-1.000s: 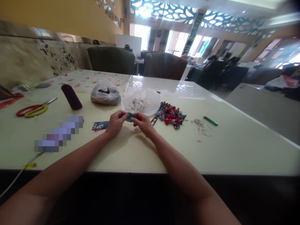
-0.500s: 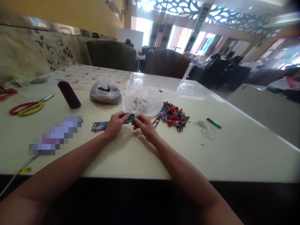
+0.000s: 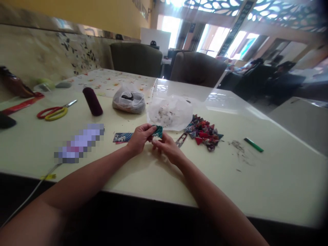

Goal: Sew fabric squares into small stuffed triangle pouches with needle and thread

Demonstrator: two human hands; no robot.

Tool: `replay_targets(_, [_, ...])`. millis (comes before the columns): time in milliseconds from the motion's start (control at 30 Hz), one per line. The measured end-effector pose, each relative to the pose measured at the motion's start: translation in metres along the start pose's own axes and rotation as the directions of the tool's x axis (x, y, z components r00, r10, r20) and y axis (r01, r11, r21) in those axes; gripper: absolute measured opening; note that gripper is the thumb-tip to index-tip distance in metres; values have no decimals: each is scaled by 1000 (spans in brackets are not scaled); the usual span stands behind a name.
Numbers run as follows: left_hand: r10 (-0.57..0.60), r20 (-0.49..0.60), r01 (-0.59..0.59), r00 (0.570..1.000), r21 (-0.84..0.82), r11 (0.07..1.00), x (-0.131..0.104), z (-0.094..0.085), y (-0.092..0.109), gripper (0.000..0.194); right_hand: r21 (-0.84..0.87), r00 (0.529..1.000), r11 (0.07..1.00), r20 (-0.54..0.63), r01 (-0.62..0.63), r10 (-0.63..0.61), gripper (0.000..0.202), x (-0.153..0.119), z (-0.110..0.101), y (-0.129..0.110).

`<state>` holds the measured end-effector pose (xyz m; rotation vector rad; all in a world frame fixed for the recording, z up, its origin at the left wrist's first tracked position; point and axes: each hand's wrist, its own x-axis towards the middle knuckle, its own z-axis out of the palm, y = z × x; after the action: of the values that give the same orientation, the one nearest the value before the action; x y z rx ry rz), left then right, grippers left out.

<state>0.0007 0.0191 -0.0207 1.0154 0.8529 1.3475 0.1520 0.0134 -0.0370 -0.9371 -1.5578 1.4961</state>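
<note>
My left hand [image 3: 140, 138] pinches a small teal patterned piece of cloth [image 3: 158, 131], its thumb on top. A pale part of the cloth shows along its lower edge. My right hand [image 3: 170, 147] is at the cloth's right and lower side, its fingers bent around that edge; the fingertips are partly hidden. Under my left hand lies a flat blue-and-white patterned piece [image 3: 122, 137]. Thread snips [image 3: 181, 140] rest just right of my right hand. Beyond them is a pile of small folded cloth triangles [image 3: 205, 131], mostly red, blue and grey.
A white plastic sheet or bag with white stuffing [image 3: 167, 114] lies beyond my hands, beside a filled plastic bag [image 3: 128, 101]. Leftward are a dark purple thread cone [image 3: 92, 101], scissors [image 3: 55, 112] and a blurred-out device [image 3: 80, 142] with a cable. A green strip [image 3: 253, 145] lies right, near thread scraps [image 3: 239, 148].
The view has turned left, so the table's things appear further right. My right fingers have shifted lower on the cloth, and more of its teal and pale surface shows.
</note>
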Motion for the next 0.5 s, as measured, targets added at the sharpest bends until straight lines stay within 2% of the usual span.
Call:
replay_targets(67, [82,-32,-82,996,-5,997,-1,0,2,36,-71,993,994,86,-80,86,40,-6,5,-1])
replay_targets(167, [241,-109,-242,965,5,970,5,-5,6,34,-236,997,968,-28,-82,77,29,-12,4,-4])
replay_targets(233, [294,-146,-302,945,-42,952,14,-12,9,34,-207,995,975,-74,-76,62,33,-12,-2,-9])
replay_targets(300, [285,-201,-309,937,-99,946,23,-21,11,35,-168,989,984,-141,-66,43,36,-11,-8,-16])
replay_targets(367, [210,-275,-259,938,-155,953,30,-29,12,37,-173,977,982,-210,-75,38,38,-11,-15,-26])
replay_targets(500, [157,-284,-230,946,-247,941,36,-38,11,43,-219,947,975,-320,-45,-28,34,-26,-29,-48])
